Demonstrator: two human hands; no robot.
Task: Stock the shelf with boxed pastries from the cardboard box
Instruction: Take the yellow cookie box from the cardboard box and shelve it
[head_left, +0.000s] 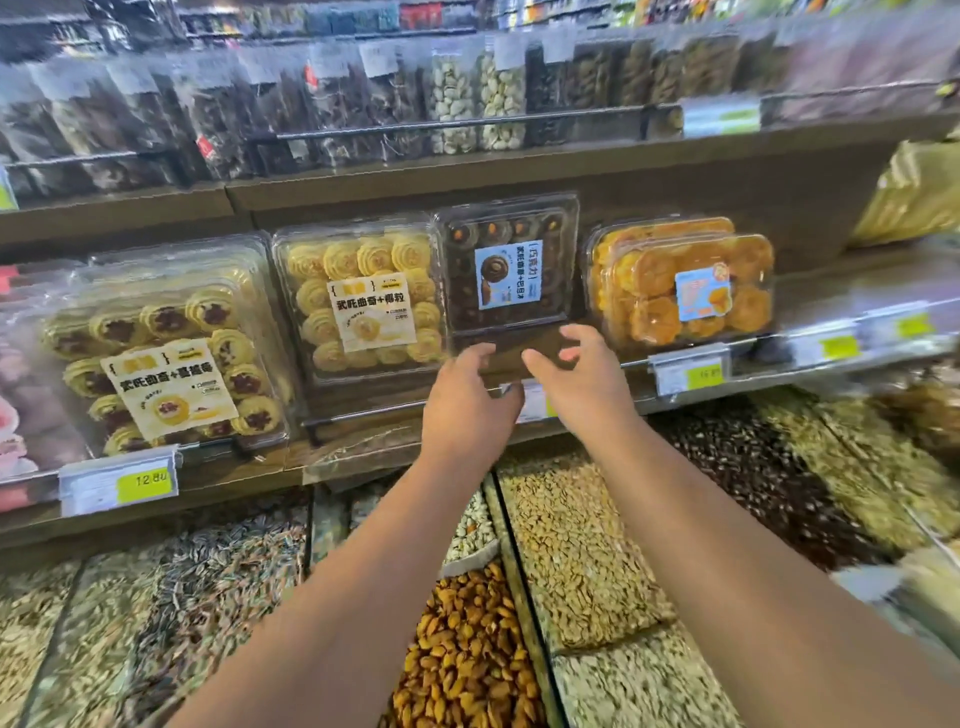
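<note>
Pastries fill the shelf (571, 400) past open bins of nuts (467, 670) and seeds (576, 551) nearest me. Over those bins both arms reach in; the left hand (467, 400) and right hand (582, 379) hang empty, fingers spread, no grip on anything, just below the dark box (508, 265). It stands upright against the back, clear-lidded with a blue label facing out, likely to show shoppers. Yellow box (363, 296) and orange box (680, 283) flank it. No cardboard box in sight.

Dark chocolate pastry box (506, 270) with blue label; pale yellow swirl box (363, 299); orange box (680, 283); price tags (143, 486) yellow-green, blurred.
</note>
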